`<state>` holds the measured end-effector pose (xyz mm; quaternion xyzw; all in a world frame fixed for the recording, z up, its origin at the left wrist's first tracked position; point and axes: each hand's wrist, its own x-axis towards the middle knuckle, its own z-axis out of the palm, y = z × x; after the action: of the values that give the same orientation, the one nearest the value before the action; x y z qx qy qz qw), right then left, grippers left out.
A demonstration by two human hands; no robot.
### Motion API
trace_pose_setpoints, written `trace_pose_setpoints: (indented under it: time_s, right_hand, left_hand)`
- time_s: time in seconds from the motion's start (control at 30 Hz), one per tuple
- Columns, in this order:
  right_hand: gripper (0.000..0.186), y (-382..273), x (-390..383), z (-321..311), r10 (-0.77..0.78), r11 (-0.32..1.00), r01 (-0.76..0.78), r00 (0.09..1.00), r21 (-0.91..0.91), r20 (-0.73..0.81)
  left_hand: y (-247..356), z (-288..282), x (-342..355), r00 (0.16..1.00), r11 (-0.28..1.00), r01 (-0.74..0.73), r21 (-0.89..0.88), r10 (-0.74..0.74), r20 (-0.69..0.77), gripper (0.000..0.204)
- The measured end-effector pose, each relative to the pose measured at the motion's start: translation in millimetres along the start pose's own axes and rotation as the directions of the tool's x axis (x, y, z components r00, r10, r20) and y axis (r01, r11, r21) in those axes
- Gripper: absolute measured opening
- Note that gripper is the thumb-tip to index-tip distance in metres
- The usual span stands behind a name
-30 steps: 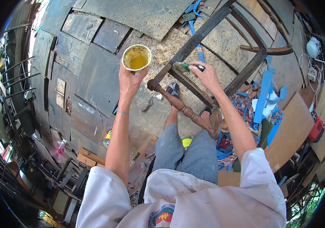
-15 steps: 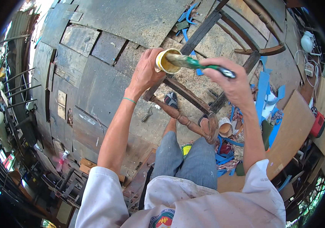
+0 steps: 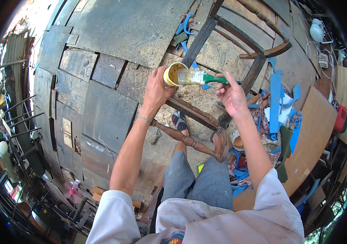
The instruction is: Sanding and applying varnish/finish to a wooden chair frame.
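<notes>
My left hand point(image 3: 156, 90) is wrapped round a small yellow-and-white tub point(image 3: 175, 75), its mouth tilted to the right. A paintbrush point(image 3: 197, 77) with a green handle reaches across from my right hand point(image 3: 232, 96), and the tips of its pale bristles are inside the tub's mouth. The fingers of my right hand pinch the handle's end, palm turned partly up. Below both hands lies a dark wooden chair frame point(image 3: 189, 110) with turned rungs. What is inside the tub shows only as a yellowish-brown coating.
Blue offcut strips point(image 3: 275, 101) and shredded scraps lie on the right, near a container point(image 3: 236, 140). A curved board point(image 3: 309, 142) and a red device point(image 3: 341, 117) stand further right. Overlapping boards point(image 3: 108, 101) cover the floor on the left. My sandalled foot point(image 3: 179, 120) is beside the chair frame.
My right hand has rolled over from knuckles up to palm partly up and come a little lower and left. The brush now lies more level, its bristles still in the tub.
</notes>
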<state>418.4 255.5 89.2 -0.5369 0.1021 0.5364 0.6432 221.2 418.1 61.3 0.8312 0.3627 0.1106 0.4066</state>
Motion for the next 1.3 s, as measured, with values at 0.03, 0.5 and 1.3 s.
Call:
trace_pose_setpoints:
  time_s: [0.03,0.5,1.3]
  right_hand:
    - [0.033,1,6,-8,-0.003,1.000,0.003,1.000,0.001,-0.003]
    - [0.035,-7,149,-25,-0.300,0.949,0.269,0.931,-0.165,-0.207]
    - [0.030,-50,169,36,-0.275,0.133,0.358,0.909,-0.924,0.312]
  left_hand:
    - [-1,4,5,1.000,1.000,0.011,-0.005,-0.011,-0.027,0.057]
    - [-33,-17,16,0.994,0.991,0.076,0.112,-0.067,-0.080,0.054]
    - [-23,-50,-32,0.941,0.964,0.189,-0.186,-0.232,-0.245,0.058]
